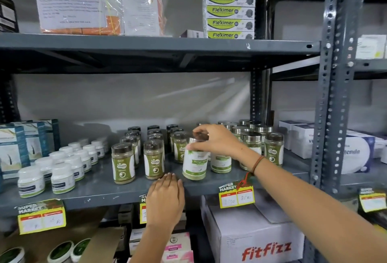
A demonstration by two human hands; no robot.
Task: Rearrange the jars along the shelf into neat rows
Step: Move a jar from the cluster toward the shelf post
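My right hand grips the silver lid of a white-and-green moringa jar, which tilts slightly near the front edge of the grey shelf. My left hand rests flat on that front edge, fingers together, holding nothing. To the left stand rows of brown-lidded green-label jars. Behind and right of my right hand are several silver-lidded jars, one more brown-lidded jar at the far right.
Small white bottles fill the shelf's left part, with blue boxes behind them. Price tags hang off the shelf edge. A Fitfizz carton sits below. A steel upright stands at the right.
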